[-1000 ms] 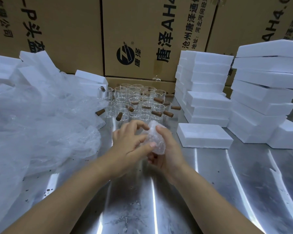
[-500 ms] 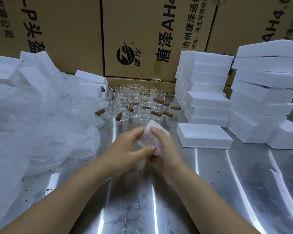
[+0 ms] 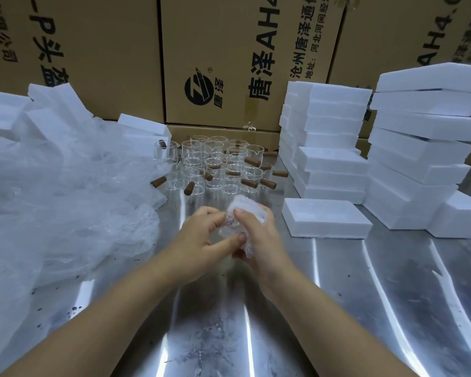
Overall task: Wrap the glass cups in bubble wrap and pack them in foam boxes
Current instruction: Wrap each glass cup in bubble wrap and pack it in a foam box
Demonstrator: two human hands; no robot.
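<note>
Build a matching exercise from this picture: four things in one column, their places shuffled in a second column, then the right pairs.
Things
1. wrapped cup
2. bare glass cups
3. heap of bubble wrap
4. lone foam box

Places
A. on the left part of the metal table
B. flat on the table, in front of the foam stacks
C. gripped between the left hand and the right hand
D. standing at the back, before the cardboard boxes

Pairs: 1-C, 2-D, 3-A, 4-B
</note>
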